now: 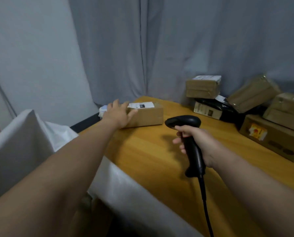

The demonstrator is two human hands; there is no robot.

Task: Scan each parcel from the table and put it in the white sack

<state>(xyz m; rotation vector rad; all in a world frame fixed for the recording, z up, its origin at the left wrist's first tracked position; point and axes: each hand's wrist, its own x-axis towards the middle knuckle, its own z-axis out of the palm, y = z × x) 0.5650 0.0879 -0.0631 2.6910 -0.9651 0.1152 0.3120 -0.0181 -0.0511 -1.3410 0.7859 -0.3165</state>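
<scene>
The left hand (119,113) reaches out with fingers straight and spread, laid against the left end of a small cardboard parcel (148,116). That parcel sits at the far left corner of the wooden surface (153,161), a white label (141,105) on its top. The right hand (196,141) is curled round the grip of a black scanner (185,120), its head pointing toward the parcel and its cable (206,202) trailing down off the near edge. The white sack (23,137) stands just beside the surface's left edge. At the far right lies a heap of more parcels: brown boxes (202,88) and a black bag (216,105). A grey curtain (177,40) hangs behind.
</scene>
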